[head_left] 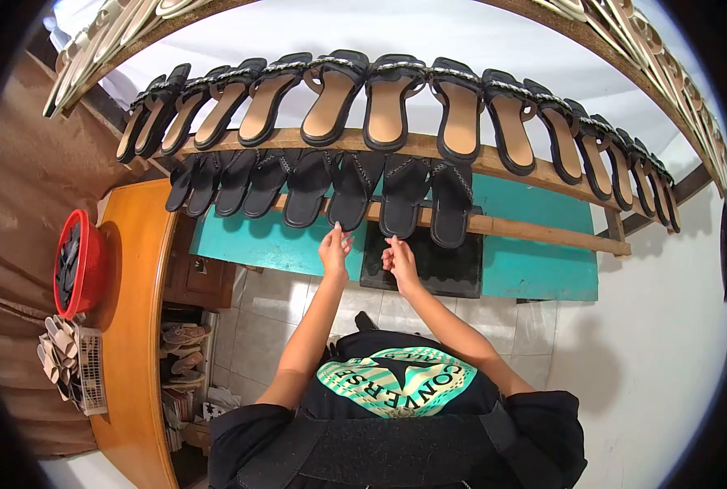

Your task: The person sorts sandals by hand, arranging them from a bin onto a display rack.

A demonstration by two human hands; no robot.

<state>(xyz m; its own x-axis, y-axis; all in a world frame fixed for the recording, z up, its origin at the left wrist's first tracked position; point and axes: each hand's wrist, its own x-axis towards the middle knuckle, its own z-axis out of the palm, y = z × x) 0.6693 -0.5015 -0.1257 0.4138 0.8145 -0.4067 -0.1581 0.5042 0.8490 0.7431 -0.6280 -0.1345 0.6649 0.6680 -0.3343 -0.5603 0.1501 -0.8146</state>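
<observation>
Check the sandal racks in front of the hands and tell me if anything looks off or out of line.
Nothing stands out. The upper row of sandals and the lower row hang evenly on their wooden rails; both hands reach toward the lower row.

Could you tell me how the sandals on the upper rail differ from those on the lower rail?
The upper-rail sandals show tan insoles, while the lower-rail sandals look all black. The upper row spans nearly the whole rack; the lower row is shorter and sits left of centre. The left hand and right hand are just below the lower row, not the upper. Both rows lean on wooden rails.
</observation>
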